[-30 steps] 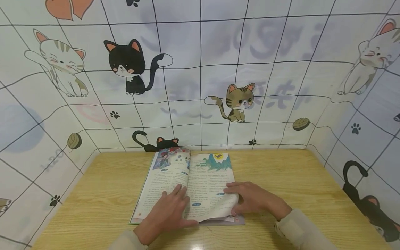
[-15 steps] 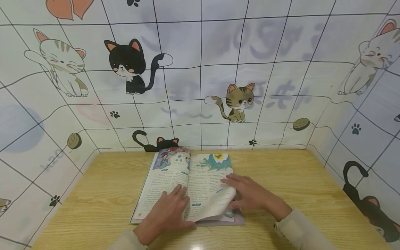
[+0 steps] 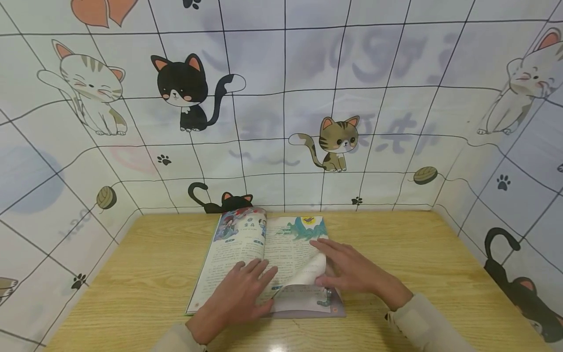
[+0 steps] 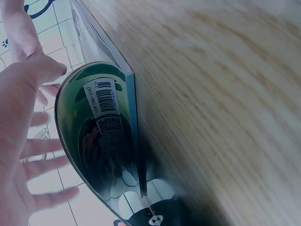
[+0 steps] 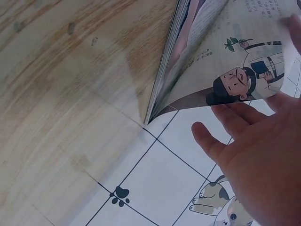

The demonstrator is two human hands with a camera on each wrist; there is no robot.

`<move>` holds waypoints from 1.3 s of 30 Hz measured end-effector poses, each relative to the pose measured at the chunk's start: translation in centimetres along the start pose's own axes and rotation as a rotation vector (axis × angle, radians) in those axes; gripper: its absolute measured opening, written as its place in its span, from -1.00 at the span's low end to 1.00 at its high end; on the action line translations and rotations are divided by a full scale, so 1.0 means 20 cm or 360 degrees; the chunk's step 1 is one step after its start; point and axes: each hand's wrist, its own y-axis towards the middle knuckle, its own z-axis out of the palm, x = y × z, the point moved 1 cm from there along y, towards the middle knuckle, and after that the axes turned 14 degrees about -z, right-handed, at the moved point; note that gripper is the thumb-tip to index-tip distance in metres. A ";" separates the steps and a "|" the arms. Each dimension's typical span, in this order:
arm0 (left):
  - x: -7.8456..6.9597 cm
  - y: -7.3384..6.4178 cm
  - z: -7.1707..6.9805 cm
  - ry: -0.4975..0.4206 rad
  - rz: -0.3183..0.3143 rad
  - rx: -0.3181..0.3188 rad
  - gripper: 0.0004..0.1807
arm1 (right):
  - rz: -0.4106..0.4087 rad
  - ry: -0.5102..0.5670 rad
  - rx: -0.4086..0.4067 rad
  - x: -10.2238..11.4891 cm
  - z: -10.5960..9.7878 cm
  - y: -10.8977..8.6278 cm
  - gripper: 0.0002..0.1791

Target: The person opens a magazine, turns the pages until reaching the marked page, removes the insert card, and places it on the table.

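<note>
nearest, the left hand (image 3: 239,296), its fingers spread and gripping nothing, lies over the lower middle of a book (image 3: 235,254) on the table (image 3: 396,234). the right hand (image 3: 356,274) grasps a right-side page (image 3: 310,271) between thumb and fingers (its lower part curls up, baring the sheet (image 3: 299,299) beneath). behind stands a wall (image 3: 264,161) with drawn cats (image 3: 338,144).

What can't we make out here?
Head: body text of the magazine, too small.
Head: lower inner part of the left page, under the left hand.
Head: upper part of the sheet beneath, covered by the lifted page.
Right wrist: rest of the right hand, cut off by the right edge.
</note>
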 end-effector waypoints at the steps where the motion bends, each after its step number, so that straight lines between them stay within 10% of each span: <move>1: 0.00 0.00 0.00 -0.0008 0.0036 -0.0017 -0.30 | 0.0009 0.0005 -0.0005 0.00 0.00 0.00 -0.09; 12: -0.04 0.00 -0.03 0.0114 0.0460 -0.0315 0.00 | 0.0034 0.0233 -0.0075 0.01 -0.01 -0.01 -0.34; 29: -0.04 0.01 -0.02 0.0411 0.0482 -0.0216 -0.56 | 0.0226 0.0020 0.0033 -0.04 0.02 -0.05 0.10; 39: -0.04 0.00 0.00 0.0403 0.0499 -0.0166 -0.75 | 0.0199 0.0168 0.0376 -0.03 0.04 -0.07 0.18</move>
